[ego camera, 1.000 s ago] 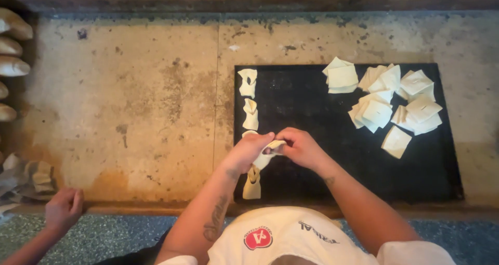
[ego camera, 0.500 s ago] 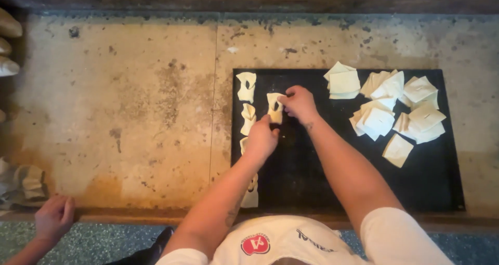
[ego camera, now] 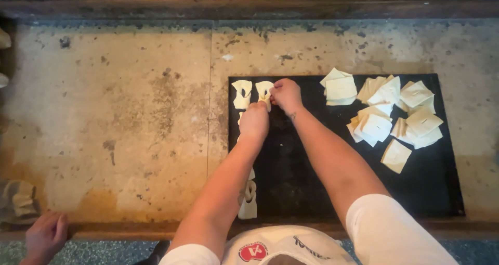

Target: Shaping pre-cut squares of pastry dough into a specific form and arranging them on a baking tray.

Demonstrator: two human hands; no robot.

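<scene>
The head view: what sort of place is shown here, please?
Probably a bakery or pastry kitchen: pale square dough sheets lie piled on a black baking tray, folded dough pieces stand in a row, and both hands set one down on a stained worktop.

- I see no packages, signs or screens anywhere on the counter (ego camera: 130, 114).
- The only label-like thing I can make out is a small round red badge (ego camera: 252, 252) with a white mark, on the white garment at the bottom edge, just below the black tray (ego camera: 312, 192).
- Beside it runs a short dark printed mark (ego camera: 309, 244) on the same white cloth.
</scene>
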